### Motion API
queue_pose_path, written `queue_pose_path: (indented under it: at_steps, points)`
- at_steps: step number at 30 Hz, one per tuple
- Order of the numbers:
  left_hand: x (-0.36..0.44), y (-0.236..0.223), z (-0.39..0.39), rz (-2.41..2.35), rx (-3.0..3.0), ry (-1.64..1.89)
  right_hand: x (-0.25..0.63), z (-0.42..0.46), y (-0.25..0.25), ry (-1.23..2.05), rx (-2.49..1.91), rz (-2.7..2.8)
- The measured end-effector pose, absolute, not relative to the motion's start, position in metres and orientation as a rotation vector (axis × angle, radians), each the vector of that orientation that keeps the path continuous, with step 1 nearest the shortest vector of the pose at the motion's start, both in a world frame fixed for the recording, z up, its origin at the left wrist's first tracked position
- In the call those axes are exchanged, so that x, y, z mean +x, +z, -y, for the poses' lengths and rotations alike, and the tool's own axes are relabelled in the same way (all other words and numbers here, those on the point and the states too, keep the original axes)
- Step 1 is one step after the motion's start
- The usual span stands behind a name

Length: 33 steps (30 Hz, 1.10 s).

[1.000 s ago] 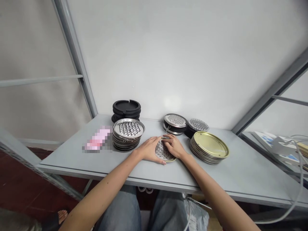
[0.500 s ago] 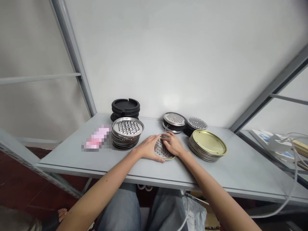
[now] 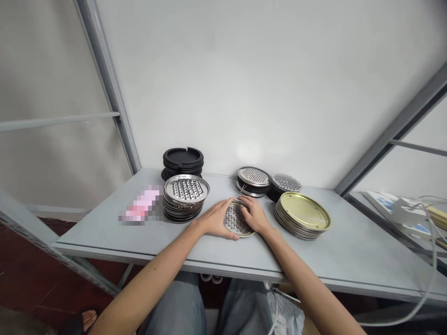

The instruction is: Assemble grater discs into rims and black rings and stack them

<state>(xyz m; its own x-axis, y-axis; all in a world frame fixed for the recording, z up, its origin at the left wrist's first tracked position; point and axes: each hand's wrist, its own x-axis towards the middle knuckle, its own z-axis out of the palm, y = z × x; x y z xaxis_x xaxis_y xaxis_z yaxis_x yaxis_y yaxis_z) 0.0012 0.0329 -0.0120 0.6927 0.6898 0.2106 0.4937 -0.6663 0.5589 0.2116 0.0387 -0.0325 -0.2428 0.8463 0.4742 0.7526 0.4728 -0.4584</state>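
Note:
A round perforated metal disc [image 3: 236,220] lies on a gold-rimmed lid on the grey shelf [image 3: 104,228], right in front of me. My left hand [image 3: 215,217] curls round its left edge with the thumb on the near rim. My right hand [image 3: 256,215] presses on its right side, fingers bent over the top. Both hands grip the disc together.
A stack of perforated steel discs [image 3: 185,196] stands to the left, with black rubber rings [image 3: 183,161] behind it. A stack of gold lids [image 3: 302,213] sits to the right. Two assembled pieces [image 3: 253,181] stand at the back. A blurred pink item [image 3: 141,208] lies far left.
Both hands have stayed on the disc, with the fingers shifting slightly round its rim. The view has bobbed a little.

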Motion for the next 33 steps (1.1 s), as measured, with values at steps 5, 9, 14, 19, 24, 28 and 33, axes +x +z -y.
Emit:
queue_pose_path:
  at_steps: [5,9,14,19,24,28,33]
  points:
    - [0.002,-0.013,-0.034,-0.905,2.441,0.584,0.21,-0.036,-0.029,0.301,-1.281,2.039]
    - [0.001,-0.014,-0.035,-0.952,2.419,0.584,0.211,-0.037,-0.029,0.356,-1.323,2.031]
    - [-0.001,-0.013,-0.036,-0.937,2.424,0.59,0.213,-0.04,-0.032,0.364,-1.371,1.975]
    - [-0.001,-0.012,-0.035,-0.902,2.436,0.601,0.215,-0.044,-0.037,0.35,-1.372,1.909]
    - [-0.001,-0.013,-0.035,-0.93,2.434,0.603,0.216,-0.045,-0.039,0.363,-1.344,1.868]
    - [0.0,-0.014,-0.035,-0.953,2.432,0.587,0.215,-0.043,-0.037,0.399,-1.37,1.881]
    - [0.0,-0.013,-0.035,-0.943,2.434,0.599,0.214,-0.043,-0.035,0.378,-1.388,1.891]
